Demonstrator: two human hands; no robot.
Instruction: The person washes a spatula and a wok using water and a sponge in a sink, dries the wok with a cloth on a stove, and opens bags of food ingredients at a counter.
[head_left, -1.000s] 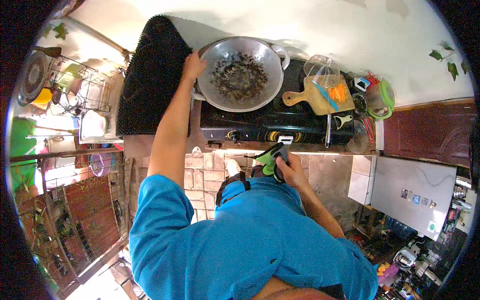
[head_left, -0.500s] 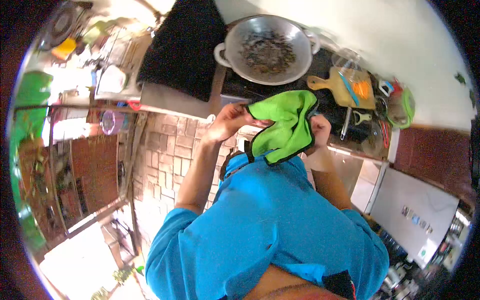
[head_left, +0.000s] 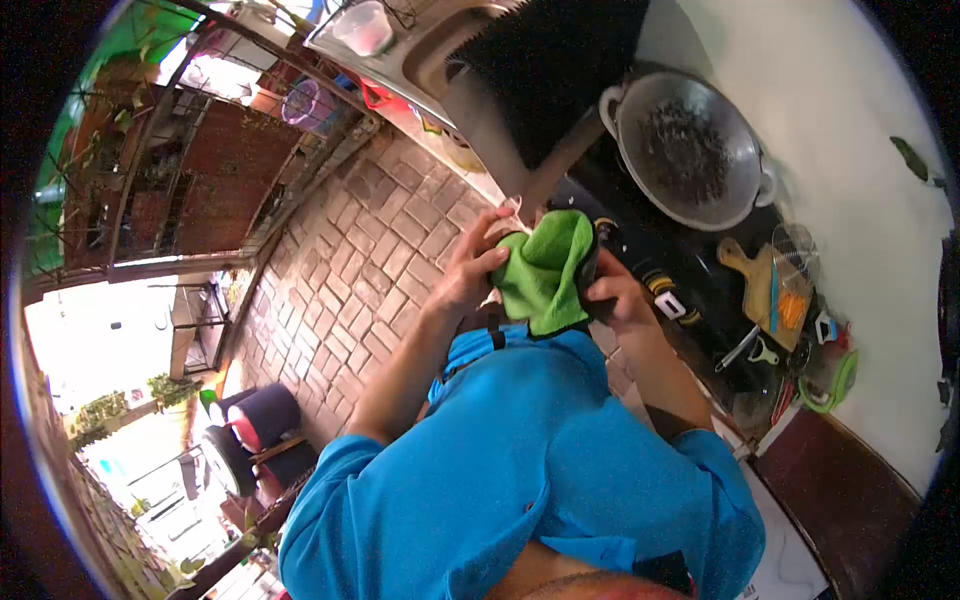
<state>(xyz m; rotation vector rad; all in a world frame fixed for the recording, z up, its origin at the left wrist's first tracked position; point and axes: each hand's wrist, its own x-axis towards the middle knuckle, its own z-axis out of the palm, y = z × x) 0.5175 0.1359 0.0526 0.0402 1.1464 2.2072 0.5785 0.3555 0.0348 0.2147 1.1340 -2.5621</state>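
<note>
A green cloth (head_left: 548,268) with dark edging hangs bunched between my two hands, in front of my blue shirt. My left hand (head_left: 473,268) is closed on its left side, fingers and thumb pinching the fabric. On the other side my right hand (head_left: 617,292) grips the cloth near its dark edge. Past the cloth lies the black stove top (head_left: 625,235), with knobs along its front. A large two-handled metal wok (head_left: 740,150) stands on it, its inside darkened at the bottom.
Right of the wok are a wooden cutting board (head_left: 745,262) with orange pieces, a blue knife (head_left: 774,300), a wire strainer (head_left: 796,250) and a green-rimmed container (head_left: 830,385). A black mat (head_left: 550,70) lies by the sink (head_left: 440,60). Brick paving (head_left: 370,250) covers the floor.
My view has turned to the left, so the stove and wok now appear further right. The cloth is more bunched up and stays in both hands.
</note>
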